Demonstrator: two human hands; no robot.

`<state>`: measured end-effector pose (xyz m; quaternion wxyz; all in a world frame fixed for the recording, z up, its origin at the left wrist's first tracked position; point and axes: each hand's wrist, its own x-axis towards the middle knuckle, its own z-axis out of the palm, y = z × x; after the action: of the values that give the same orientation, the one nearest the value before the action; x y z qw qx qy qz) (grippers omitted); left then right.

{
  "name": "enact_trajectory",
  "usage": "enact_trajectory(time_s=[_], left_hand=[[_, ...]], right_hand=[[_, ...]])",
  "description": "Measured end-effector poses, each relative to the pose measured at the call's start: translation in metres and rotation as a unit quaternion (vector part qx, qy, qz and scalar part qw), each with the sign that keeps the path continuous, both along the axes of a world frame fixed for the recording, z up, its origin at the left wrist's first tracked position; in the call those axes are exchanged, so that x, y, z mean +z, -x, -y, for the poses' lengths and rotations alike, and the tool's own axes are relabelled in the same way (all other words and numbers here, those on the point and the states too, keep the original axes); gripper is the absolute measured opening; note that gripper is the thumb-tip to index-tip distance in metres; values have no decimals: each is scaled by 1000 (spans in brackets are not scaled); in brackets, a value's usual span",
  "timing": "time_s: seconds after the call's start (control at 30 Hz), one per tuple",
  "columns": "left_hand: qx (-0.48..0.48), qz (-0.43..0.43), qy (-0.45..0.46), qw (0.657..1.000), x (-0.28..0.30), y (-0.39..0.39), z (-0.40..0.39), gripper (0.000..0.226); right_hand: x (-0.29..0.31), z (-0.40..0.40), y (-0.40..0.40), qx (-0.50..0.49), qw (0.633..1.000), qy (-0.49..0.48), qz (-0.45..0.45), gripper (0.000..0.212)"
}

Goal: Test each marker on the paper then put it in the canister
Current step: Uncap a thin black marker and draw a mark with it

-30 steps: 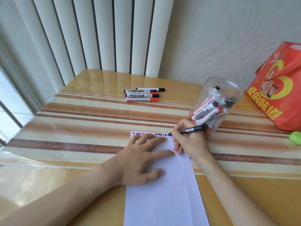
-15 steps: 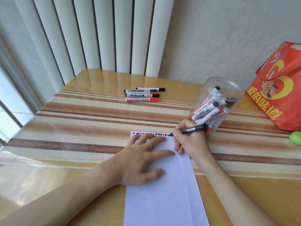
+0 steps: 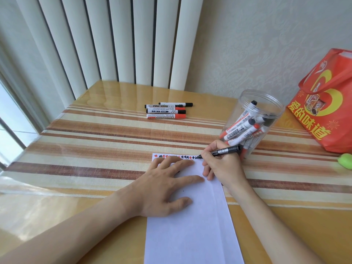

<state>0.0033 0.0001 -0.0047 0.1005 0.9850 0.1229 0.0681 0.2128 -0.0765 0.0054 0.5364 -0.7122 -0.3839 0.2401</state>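
Left hand (image 3: pixel 163 185) spread flat on the paper (image 3: pixel 190 231), fingers straight, pinning the sheet against the drag of the nib; right hand (image 3: pixel 222 164) wrapped around a black marker (image 3: pixel 222 151) in a writing grip, tip down at the right end of the row of red and black test marks (image 3: pixel 175 156) along the top edge. Clear canister (image 3: pixel 253 121) just beyond the right hand, open-topped and partly filled with markers, likely placed near for a short drop. Four untested markers (image 3: pixel 167 111) well apart at the back of the table (image 3: pixel 95 141); orange bag (image 3: pixel 327 103) and green object (image 3: pixel 345 161) far right, neither blocking the path
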Motion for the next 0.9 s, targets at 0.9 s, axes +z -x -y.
enact_trajectory(time_s=[0.9], left_hand=[[178, 188, 5, 966, -1, 5, -6, 22]], right_hand=[[16, 22, 12, 72, 986, -121, -91, 15]])
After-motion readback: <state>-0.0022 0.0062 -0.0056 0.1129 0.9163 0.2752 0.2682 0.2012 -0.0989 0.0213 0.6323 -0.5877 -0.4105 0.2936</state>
